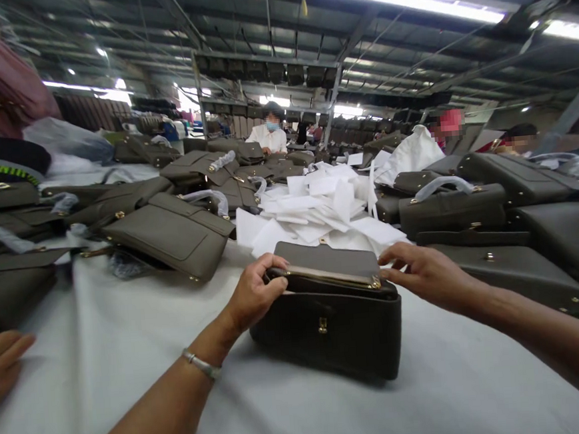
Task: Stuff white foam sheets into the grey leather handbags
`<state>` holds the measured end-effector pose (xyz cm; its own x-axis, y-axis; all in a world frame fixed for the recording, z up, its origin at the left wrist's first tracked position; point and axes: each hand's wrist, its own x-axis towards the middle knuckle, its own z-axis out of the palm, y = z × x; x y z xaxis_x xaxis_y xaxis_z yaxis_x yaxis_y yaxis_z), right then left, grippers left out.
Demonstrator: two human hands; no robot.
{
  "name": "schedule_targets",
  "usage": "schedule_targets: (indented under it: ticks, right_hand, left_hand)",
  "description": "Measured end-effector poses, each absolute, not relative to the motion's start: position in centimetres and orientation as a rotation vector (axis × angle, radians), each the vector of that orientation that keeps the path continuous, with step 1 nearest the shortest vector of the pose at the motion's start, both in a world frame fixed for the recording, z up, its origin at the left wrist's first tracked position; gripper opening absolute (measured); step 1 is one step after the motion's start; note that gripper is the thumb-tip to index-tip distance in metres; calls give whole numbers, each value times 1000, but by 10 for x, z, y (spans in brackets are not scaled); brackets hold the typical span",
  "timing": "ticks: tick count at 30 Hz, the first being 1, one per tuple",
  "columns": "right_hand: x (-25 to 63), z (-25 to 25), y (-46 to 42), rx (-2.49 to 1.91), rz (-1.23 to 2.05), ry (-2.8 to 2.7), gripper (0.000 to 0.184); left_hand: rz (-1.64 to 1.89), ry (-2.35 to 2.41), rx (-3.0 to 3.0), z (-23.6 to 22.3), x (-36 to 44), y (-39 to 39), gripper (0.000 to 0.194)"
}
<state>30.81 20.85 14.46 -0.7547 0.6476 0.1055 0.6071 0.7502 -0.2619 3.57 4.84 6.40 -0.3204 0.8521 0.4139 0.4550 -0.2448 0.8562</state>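
Note:
A dark olive handbag [329, 334] stands upright on the white table cover, with a gold clasp on its front. Its flap [330, 257] is raised at the back, and a gold-toned zipper [332, 277] runs along the top. My left hand [258, 290] pinches the top left corner of the bag, thumb in front and fingers behind. At the opposite end, my right hand [414, 271] has its thumb and fingers curled at the top right edge, close to the zipper's end. The inside of the bag is hidden.
White foam sheets [313, 202] lie heaped behind the bag. Similar handbags [170, 233] with wrapped handles are piled left, and more handbags [453, 204] are stacked right. Another person's hand [0, 367] rests at the left edge. A masked co-worker [270, 135] is at the far side.

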Motion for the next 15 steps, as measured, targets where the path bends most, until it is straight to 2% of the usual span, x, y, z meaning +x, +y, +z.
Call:
schedule_targets:
  ticks: [5, 11, 15]
  right_hand:
    - [309, 141, 185, -603, 456, -2655, 18]
    - [290, 145, 163, -472, 680, -2786, 13]
    - [281, 151, 160, -362, 741, -2925, 22]
  left_hand:
    - [1561, 1615, 1767, 63, 39, 28, 12]
    - [1559, 1624, 1938, 56, 40, 21, 12]
    - [1543, 1708, 2108, 54, 41, 16, 18]
